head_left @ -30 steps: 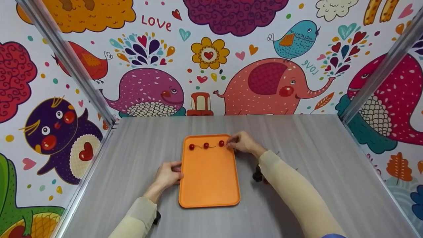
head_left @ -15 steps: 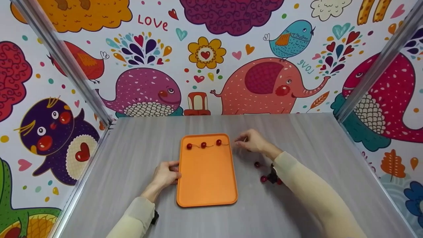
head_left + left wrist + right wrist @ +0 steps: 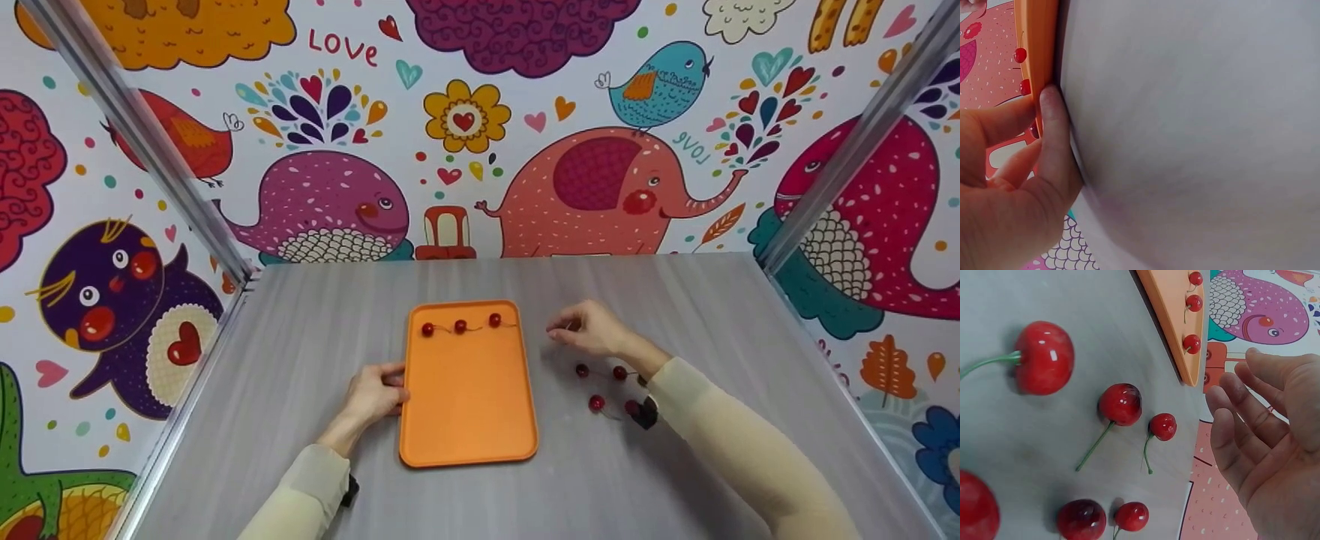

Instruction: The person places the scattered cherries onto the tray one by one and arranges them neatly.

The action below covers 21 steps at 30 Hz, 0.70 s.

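Observation:
My left hand [image 3: 371, 391] is at the left side of an orange tray [image 3: 469, 405], gripping its edge; the left wrist view shows fingers and thumb around the tray rim [image 3: 1044, 34]. Three red cherries with thin stems lie in a row at the tray's far end, the middle cherry [image 3: 460, 327] among them. My right hand [image 3: 592, 330], fingers loosely bent and holding nothing, hovers right of the tray. Below it, several more cherries lie on the table, such as the near cherry [image 3: 596, 403] and, in the right wrist view, a large cherry [image 3: 1044, 358] with a green stem.
The grey wood-grain table [image 3: 300, 315] ends at a wall with cartoon animals, among them an elephant [image 3: 585, 202]. Metal posts stand at both back corners, including the right post [image 3: 855, 150]. The right sleeve [image 3: 742, 442] reaches in past the loose cherries.
My right hand has drawn back from the tray's far right corner, out to the right, uncovering more loose cherries. The three cherries stay on the tray, and my left hand stays at its edge.

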Motion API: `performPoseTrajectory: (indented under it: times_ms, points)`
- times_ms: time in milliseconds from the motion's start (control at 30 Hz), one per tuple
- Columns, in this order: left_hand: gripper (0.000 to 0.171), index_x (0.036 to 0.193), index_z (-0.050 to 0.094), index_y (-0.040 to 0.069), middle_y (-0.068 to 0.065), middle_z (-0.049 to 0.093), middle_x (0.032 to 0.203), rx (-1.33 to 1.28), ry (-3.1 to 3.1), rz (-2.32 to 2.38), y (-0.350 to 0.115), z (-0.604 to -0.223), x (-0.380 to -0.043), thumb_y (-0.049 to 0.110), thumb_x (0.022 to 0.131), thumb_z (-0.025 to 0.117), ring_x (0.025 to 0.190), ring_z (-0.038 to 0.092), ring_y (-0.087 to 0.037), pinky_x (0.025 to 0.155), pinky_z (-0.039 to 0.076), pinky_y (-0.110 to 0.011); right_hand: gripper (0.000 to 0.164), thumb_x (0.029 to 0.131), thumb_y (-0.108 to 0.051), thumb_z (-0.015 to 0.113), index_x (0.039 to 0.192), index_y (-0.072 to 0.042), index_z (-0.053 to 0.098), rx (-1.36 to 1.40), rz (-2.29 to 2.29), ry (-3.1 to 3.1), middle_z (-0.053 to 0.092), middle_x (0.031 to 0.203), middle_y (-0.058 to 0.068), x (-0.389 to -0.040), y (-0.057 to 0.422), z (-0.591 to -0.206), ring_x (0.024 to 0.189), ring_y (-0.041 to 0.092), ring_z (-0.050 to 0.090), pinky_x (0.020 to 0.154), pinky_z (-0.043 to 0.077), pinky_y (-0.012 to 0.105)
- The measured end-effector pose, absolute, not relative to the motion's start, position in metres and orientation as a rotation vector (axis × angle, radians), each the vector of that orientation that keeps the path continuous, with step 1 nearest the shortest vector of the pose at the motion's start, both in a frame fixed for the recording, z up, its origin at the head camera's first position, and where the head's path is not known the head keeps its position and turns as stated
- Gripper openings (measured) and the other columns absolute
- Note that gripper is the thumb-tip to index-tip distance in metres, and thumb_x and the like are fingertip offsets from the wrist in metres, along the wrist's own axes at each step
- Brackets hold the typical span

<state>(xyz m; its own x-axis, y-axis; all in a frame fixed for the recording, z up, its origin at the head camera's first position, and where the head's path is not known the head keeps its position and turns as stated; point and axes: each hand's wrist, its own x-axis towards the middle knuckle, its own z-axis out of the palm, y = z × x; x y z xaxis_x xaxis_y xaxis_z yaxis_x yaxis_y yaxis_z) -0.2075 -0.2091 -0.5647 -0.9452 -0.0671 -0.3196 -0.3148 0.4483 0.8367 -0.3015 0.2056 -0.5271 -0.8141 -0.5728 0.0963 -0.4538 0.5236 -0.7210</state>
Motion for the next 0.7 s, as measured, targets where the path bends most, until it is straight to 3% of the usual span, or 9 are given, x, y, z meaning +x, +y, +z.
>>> performPoseTrajectory:
  times_ms: [133, 333, 567, 700]
  points:
    - [0.062, 0.153, 0.068, 0.000, -0.013, 0.070, 0.108, -0.328, 2.459, 1.513, -0.208, -0.564, -0.208, -0.008, 0.092, 0.076, 0.083, 0.071, -0.018, 0.071, 0.069, -0.033, 0.018, 0.104, -0.010, 0.077, 0.112, 0.004, 0.085, -0.873, -1.157, 2.620, 0.085, 0.100, 0.017, -0.294, 0.215, -0.526, 0.079, 0.010, 0.064, 0.072, 0.055, 0.018]
    - [0.063, 0.152, 0.068, -0.002, -0.012, 0.069, 0.105, -0.311, 2.471, 1.520, -0.209, -0.565, -0.208, -0.010, 0.089, 0.076, 0.079, 0.071, -0.017, 0.067, 0.068, -0.031, 0.019, 0.104, -0.015, 0.080, 0.115, -0.002, 0.087, -0.741, -1.126, 2.662, 0.085, 0.103, 0.011, -0.281, 0.232, -0.526, 0.081, 0.012, 0.064, 0.072, 0.053, 0.019]
    - [0.063, 0.151, 0.069, -0.001, -0.012, 0.070, 0.105, -0.317, 2.485, 1.499, -0.210, -0.566, -0.209, -0.011, 0.089, 0.076, 0.080, 0.071, -0.017, 0.067, 0.068, -0.031, 0.017, 0.104, -0.010, 0.079, 0.113, 0.002, 0.086, -0.769, -1.179, 2.675, 0.084, 0.098, 0.014, -0.274, 0.255, -0.532, 0.075, 0.003, 0.059, 0.066, 0.050, 0.018]
    - [0.063, 0.151, 0.069, 0.000, -0.012, 0.070, 0.106, -0.326, 2.485, 1.496, -0.209, -0.566, -0.208, -0.010, 0.090, 0.077, 0.080, 0.071, -0.017, 0.068, 0.068, -0.032, 0.017, 0.105, -0.011, 0.078, 0.111, 0.004, 0.085, -0.757, -1.187, 2.682, 0.082, 0.095, 0.015, -0.271, 0.268, -0.534, 0.075, 0.005, 0.060, 0.065, 0.050, 0.019]
